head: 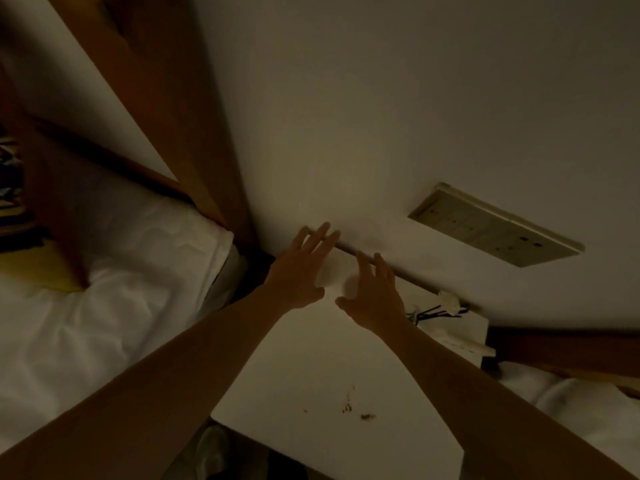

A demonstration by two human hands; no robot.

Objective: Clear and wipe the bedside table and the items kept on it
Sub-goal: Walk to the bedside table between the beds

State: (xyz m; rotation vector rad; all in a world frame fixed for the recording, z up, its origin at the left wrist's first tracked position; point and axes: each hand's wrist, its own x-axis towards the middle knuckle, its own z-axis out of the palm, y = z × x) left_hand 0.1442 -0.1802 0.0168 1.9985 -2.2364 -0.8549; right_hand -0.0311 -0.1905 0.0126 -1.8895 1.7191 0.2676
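White wall (398, 98) fills most of the dim view, and it is the biggest thing to see. Next in size comes the bed (104, 289) on the left, with a white sheet and a pillow that sits close to the brown wooden headboard (166, 109). A second bed edge (588, 400) with white cloth shows at the right. Between the two beds stands the pale counter (311, 375), pushed up against the wall. Two bare arms reach out over it from the bottom of the view. On the wall, up and to the right of the hands, sits a long switch panel (495, 225) with small dark holes in it. The left hand (299, 268) is near the back edge of the counter with its fingers straight and spread, and the tips reach the wall line. It holds nothing. The right hand (374, 296) is just beside it, fingers apart and loose, also holding nothing. Between the two hands lies something small and pale (334, 273), too dim to name. At the back right corner of the counter are some thin black wires (429, 311) next to a little white thing (450, 301). Near the front edge lie a few tiny dark crumbs (349, 407)
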